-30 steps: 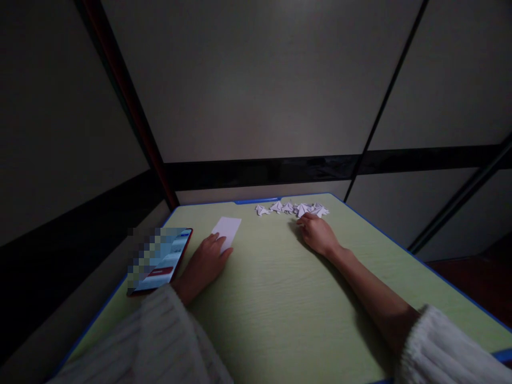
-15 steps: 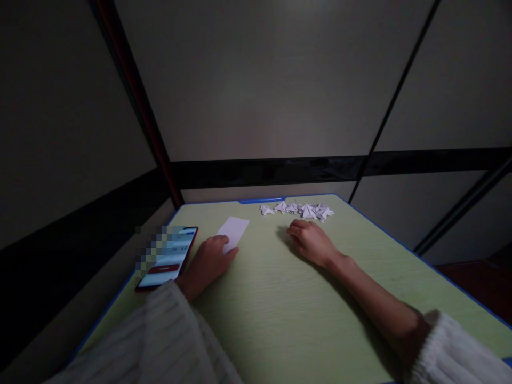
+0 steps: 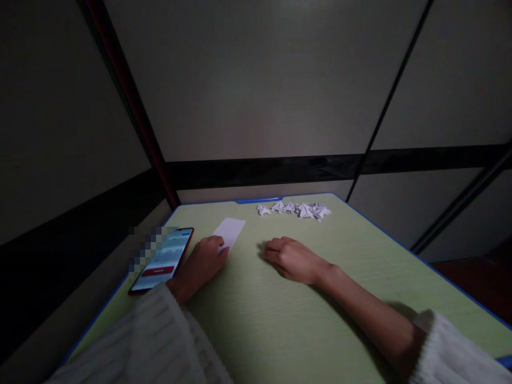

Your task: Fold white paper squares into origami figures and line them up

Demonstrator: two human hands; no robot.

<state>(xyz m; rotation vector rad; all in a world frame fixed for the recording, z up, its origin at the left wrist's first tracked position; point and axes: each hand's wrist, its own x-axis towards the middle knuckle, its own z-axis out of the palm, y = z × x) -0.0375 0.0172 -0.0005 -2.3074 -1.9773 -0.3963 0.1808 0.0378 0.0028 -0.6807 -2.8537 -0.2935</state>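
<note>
From afar, I see my left hand (image 3: 203, 260) with bent fingers at the near edge of the paper (image 3: 232, 230), its one o'clock; whether they pinch it I can't tell. The phone (image 3: 170, 260) lies at its nine. My right hand's (image 3: 294, 260) fingers curl together, grip hidden, folded papers (image 3: 306, 211) at its twelve on the table (image 3: 276, 325).
</note>
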